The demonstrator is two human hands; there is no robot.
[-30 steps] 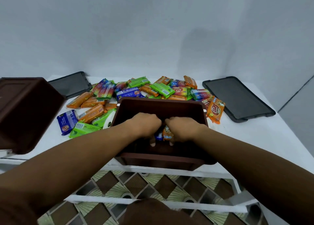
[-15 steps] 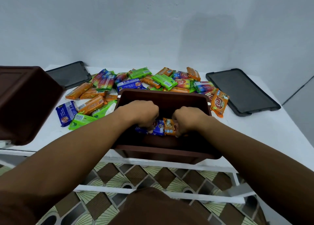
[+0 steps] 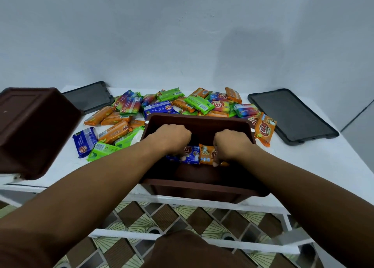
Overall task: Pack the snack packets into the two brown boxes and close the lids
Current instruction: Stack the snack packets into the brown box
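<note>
An open brown box (image 3: 198, 188) stands at the table's front edge. Both my hands reach down inside it. My left hand (image 3: 172, 139) is curled over a blue snack packet (image 3: 191, 155). My right hand (image 3: 231, 146) is curled over an orange snack packet (image 3: 206, 154) beside it. The two packets lie side by side in the box, and my fingertips press on them. A second brown box (image 3: 34, 130) sits at the left, tipped with its bottom toward me. A pile of snack packets (image 3: 172, 105) in orange, green and blue lies behind the open box.
Two dark flat lids rest on the white table (image 3: 313, 166): one lid (image 3: 90, 96) at the back left, the other lid (image 3: 291, 115) at the right. A pale wall stands close behind. Patterned floor tiles show below the table's front rails.
My hands have drawn apart inside the box, baring the blue and orange packets between them. The view has shifted slightly upward.
</note>
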